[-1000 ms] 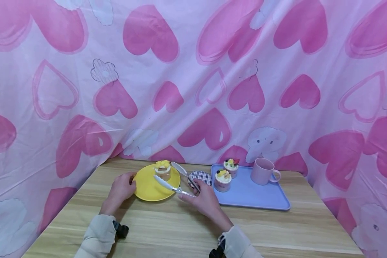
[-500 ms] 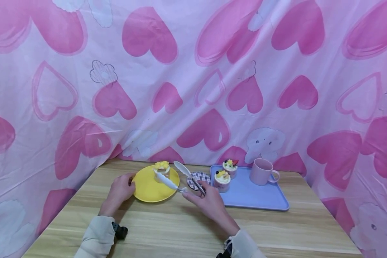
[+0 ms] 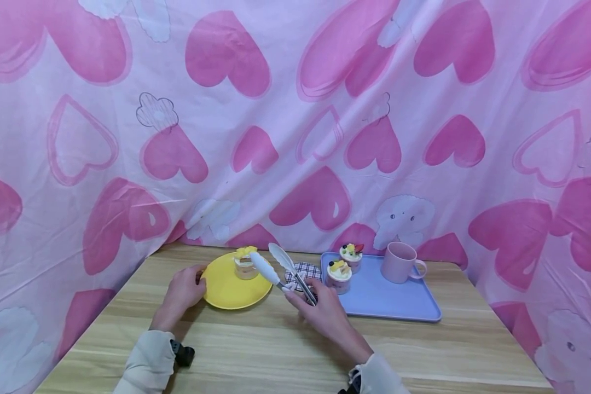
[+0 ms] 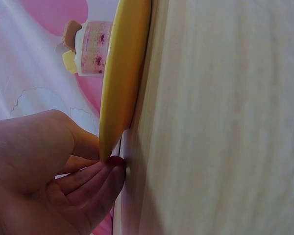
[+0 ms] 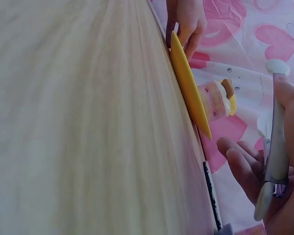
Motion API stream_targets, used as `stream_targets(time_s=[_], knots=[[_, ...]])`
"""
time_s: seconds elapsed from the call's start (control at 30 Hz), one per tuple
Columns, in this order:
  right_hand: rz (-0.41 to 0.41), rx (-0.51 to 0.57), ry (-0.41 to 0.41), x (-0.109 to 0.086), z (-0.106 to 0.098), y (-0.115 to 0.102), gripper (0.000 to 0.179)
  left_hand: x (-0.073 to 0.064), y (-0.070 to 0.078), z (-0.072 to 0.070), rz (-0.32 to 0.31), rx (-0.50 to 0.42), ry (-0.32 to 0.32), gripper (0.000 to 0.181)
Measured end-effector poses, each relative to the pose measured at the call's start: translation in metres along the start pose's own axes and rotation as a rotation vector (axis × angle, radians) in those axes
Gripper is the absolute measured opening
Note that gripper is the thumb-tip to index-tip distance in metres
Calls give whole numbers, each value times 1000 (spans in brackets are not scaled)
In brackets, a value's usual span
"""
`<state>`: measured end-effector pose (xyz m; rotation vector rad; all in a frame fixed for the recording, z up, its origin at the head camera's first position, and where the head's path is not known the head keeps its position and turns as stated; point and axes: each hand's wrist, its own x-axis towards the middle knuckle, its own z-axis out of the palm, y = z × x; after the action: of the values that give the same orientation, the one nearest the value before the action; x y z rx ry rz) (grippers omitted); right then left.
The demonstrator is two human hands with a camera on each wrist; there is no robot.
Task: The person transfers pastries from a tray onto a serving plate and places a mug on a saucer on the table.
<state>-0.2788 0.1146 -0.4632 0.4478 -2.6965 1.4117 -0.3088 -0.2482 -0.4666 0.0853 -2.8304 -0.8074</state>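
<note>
My left hand [image 3: 184, 289] pinches the near-left rim of a yellow plate [image 3: 236, 295], thumb over the edge and fingers beneath in the left wrist view. On the plate stands a dessert cup [image 3: 246, 267] with yellow fruit on top; its layered side [image 4: 94, 48] shows up close. My right hand [image 3: 327, 312] grips tongs [image 3: 279, 273] with white tips and metal arms. The tips are spread, hold nothing and point toward the back left, just right of the dessert cup. In the right wrist view the tongs [image 5: 278, 132] lie along the thumb.
Behind the tongs lies a checked round mat [image 3: 309, 271]. To the right, a blue tray [image 3: 394, 303] bears two cream dessert cups with fruit, the nearer one [image 3: 339, 279] at its left edge, and a pink mug [image 3: 400, 265]. A pink heart-patterned curtain [image 3: 310, 197] hangs behind the wooden table [image 3: 256, 350].
My right hand has drawn the tongs rightward, away from the dessert cup on the plate, and tilted them up. My left hand stays on the plate rim.
</note>
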Motion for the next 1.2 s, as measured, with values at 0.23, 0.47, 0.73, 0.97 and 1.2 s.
stream_targets(time_s=[0.23, 0.47, 0.73, 0.97, 1.2], knots=[[-99, -44, 42, -9, -11, 6, 65, 1, -1, 0, -7, 3, -5, 46], [-167, -125, 112, -18, -22, 14, 63, 1, -1, 1, -37, 2, -24, 48], [-137, -87, 106, -25, -35, 19, 68, -1, 1, 1, -25, 3, -17, 48], [-129, -84, 137, -30, -48, 27, 58, -1, 2, 1, -16, 14, -11, 48], [-134, -107, 200, -35, -63, 28, 58, 0, 1, 1, -3, 16, -7, 47]])
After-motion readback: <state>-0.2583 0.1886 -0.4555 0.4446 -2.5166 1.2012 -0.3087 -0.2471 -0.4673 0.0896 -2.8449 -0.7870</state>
